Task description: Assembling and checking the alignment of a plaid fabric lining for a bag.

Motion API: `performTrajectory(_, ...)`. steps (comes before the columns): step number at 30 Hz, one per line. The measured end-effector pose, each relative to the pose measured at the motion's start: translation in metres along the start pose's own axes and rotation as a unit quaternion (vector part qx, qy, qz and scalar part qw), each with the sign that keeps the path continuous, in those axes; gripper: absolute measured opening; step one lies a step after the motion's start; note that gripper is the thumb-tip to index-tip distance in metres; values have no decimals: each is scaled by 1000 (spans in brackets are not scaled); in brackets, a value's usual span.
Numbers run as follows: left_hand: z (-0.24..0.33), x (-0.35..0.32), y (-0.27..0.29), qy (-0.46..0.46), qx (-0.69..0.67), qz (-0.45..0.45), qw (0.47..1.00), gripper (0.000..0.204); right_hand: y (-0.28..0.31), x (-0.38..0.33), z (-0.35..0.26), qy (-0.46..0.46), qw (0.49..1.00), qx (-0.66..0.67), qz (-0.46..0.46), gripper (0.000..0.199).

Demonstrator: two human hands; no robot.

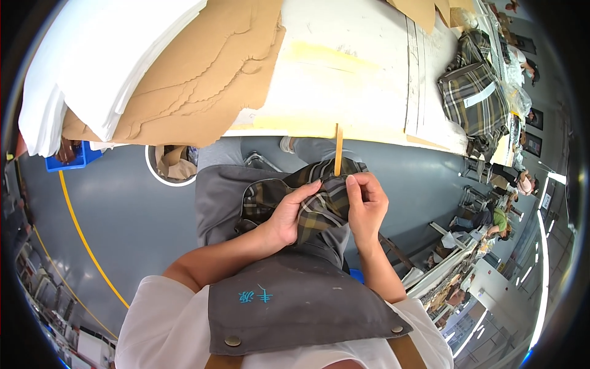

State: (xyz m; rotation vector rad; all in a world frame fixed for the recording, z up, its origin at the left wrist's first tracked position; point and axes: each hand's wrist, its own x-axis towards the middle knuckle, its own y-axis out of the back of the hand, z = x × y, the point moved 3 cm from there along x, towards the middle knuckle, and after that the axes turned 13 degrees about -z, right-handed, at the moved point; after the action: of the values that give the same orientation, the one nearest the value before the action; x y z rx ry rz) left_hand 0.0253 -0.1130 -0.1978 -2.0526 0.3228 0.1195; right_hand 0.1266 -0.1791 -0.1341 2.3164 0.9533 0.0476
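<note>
A dark plaid cloth piece (pixel 323 213), possibly a bag part, lies bunched over my lap on the grey apron (pixel 301 295). My left hand (pixel 286 215) is closed on its left side, thumb on top and fingers under the folds. At the upper right edge of the cloth, my right hand (pixel 367 200) pinches it between thumb and curled fingers. Between the hands a narrow tan strip (pixel 338 147) points up from the cloth's edge toward the table; its lower end meets the cloth, and its material I cannot make out.
Ahead stands a white worktable (pixel 344 86) with stacked white sheets (pixel 117 55) and brown paper (pixel 203 80) at left. A plaid bag (pixel 476 92) lies at its right end. Below are a white-rimmed bin (pixel 150 166) and a blue crate (pixel 77 161). Other people work far right.
</note>
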Motion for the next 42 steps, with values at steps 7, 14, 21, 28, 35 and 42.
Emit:
performTrajectory(7, 1, 3, 3, -13, 17, -1, 1000, 27, 1, 1, -6, -96, 991, 96, 16, 9)
performTrajectory(14, 7, 6, 5, -25, 21, 6, 999, 29, -5, 5, -3, -59, 994, 82, 36, 8)
performTrajectory(21, 22, 14, -3, -26, 69, -11, 997, 28, -5, 7, -8, -52, 996, 58, 38, 6)
performTrajectory(28, 76, 29, -7, 79, 415, 64, 904, 30, -8, 24, -15, 34, 998, -33, 46, 6)
performTrajectory(35, 98, 54, -6, -47, 578, 21, 814, 41, -7, 7, -8, -38, 997, -39, -52, 18)
performTrajectory(42, 93, 55, -34, -8, 745, 101, 659, 47, -6, -8, -23, 104, 983, -148, -19, 12)
